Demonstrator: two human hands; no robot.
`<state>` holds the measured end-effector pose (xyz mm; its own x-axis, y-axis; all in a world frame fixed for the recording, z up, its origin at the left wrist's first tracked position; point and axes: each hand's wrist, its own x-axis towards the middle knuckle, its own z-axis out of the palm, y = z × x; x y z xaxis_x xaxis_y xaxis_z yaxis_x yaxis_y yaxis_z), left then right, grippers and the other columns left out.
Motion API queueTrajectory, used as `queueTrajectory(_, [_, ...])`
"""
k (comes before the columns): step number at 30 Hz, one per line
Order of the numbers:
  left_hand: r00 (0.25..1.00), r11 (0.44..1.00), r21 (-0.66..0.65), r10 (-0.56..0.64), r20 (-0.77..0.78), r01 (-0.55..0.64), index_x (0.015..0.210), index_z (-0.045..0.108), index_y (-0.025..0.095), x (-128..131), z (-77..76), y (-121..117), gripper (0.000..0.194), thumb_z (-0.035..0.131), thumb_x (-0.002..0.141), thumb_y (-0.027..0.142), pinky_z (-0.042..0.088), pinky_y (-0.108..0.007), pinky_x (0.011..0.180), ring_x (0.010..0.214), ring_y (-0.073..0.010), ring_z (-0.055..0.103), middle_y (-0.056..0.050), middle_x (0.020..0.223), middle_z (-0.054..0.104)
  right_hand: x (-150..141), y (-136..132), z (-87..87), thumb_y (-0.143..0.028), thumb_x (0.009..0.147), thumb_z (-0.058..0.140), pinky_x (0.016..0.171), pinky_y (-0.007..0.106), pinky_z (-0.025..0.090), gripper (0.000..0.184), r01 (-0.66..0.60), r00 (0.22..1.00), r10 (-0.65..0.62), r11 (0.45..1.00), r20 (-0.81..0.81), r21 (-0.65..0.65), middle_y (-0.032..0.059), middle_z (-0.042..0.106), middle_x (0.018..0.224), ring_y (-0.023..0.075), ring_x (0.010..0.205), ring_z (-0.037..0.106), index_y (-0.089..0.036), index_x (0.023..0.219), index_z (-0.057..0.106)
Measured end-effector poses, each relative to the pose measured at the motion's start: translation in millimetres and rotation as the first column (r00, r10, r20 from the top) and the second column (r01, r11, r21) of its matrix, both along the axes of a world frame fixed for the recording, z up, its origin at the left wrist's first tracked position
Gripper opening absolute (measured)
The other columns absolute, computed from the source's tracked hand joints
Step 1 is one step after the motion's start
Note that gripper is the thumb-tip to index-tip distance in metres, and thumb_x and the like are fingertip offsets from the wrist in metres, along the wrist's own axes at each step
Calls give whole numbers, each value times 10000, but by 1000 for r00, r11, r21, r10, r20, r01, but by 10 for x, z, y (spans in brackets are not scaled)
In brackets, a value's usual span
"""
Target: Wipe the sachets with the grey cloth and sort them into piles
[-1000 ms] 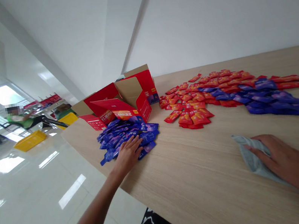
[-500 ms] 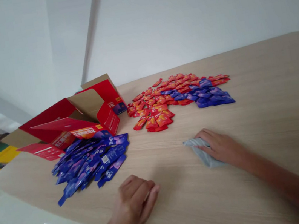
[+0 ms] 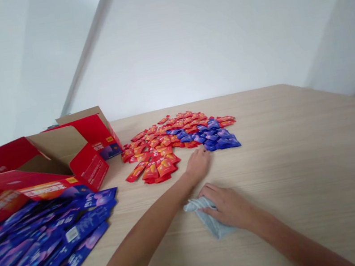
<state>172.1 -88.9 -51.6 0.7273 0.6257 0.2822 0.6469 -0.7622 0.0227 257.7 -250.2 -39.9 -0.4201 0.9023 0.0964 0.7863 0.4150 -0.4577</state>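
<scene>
My right hand (image 3: 225,204) is closed on a folded pale grey-blue cloth (image 3: 213,222), pressed against the table top. Ahead of it, my left hand (image 3: 199,164) reaches out at the near edge of a cluster of small blue packets (image 3: 217,137). Its fingers are bent away from me and mostly hidden, so whether they grip a packet does not show. Left of and behind the blue cluster spreads a pile of small red-orange packets (image 3: 155,143), with a fanned group (image 3: 158,168) at its front.
An open red carton (image 3: 90,168) stands at the left, with another red box (image 3: 95,131) behind it. Longer blue sachets (image 3: 68,233) lie heaped before the open carton. A white wall (image 3: 198,34) rises beyond the wooden table (image 3: 305,166).
My left hand has moved forward and right, from near the table's front to the small blue packets. My right hand still holds the cloth. The view has swung right.
</scene>
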Motion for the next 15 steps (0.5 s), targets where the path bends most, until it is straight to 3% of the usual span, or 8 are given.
queueTrajectory(7, [988,994,70,-91,124,83,1351,566,181,678,-88,73,435,602,997,432,487,-515,1034,1244,-284,567,-121,1403,549,54,15,56,-357,977,565,898,346,470,256,-16,999,14,999,-33,-50,61,632,1231,236,1111,620,-236,1202,545])
queueTrajectory(11, [988,992,124,-57,141,40,1374,552,183,814,-61,255,469,606,990,448,437,-553,1081,1315,-311,513,-127,1460,506,83,17,83,-335,971,571,922,356,464,276,-31,999,27,996,-42,-81,64,623,1257,239,1133,617,-238,1226,532])
queueTrajectory(15, [995,987,157,-45,89,30,1301,599,169,877,-44,450,411,618,987,435,463,-538,1056,1258,-292,559,-119,1382,568,86,15,83,-373,975,569,874,359,479,270,-17,1000,17,996,-1,-92,66,631,1233,249,1093,633,-245,1210,537])
